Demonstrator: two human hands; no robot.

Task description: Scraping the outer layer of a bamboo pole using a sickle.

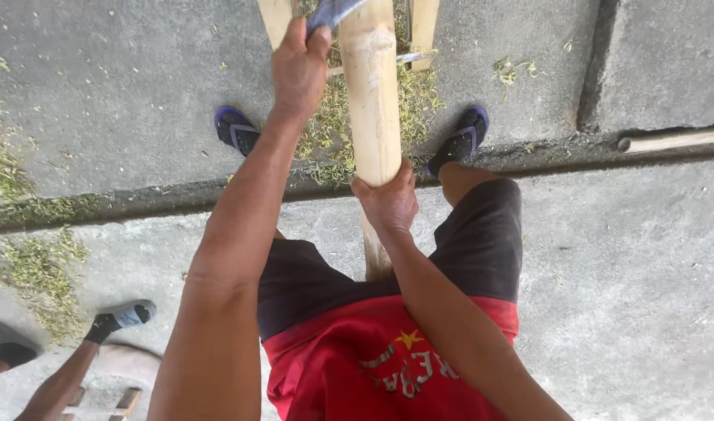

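Note:
A thick pale bamboo pole (371,93) runs from between my legs up to the top edge, propped on a wooden frame (424,23). My right hand (388,201) is wrapped around the pole at its lower part. My left hand (298,66) is closed on a grey-blue tool handle (333,11) just left of the pole near the top. A thin blade (407,56) shows beside the pole on the right. Greenish bamboo shavings (333,129) lie under the pole between my sandalled feet.
The ground is concrete slabs with a dirt-filled joint (138,195). More shavings (37,265) are heaped at the left. A thin pole (673,139) lies at the right. Another person's feet (119,318) and a wooden stool (111,390) are at the lower left.

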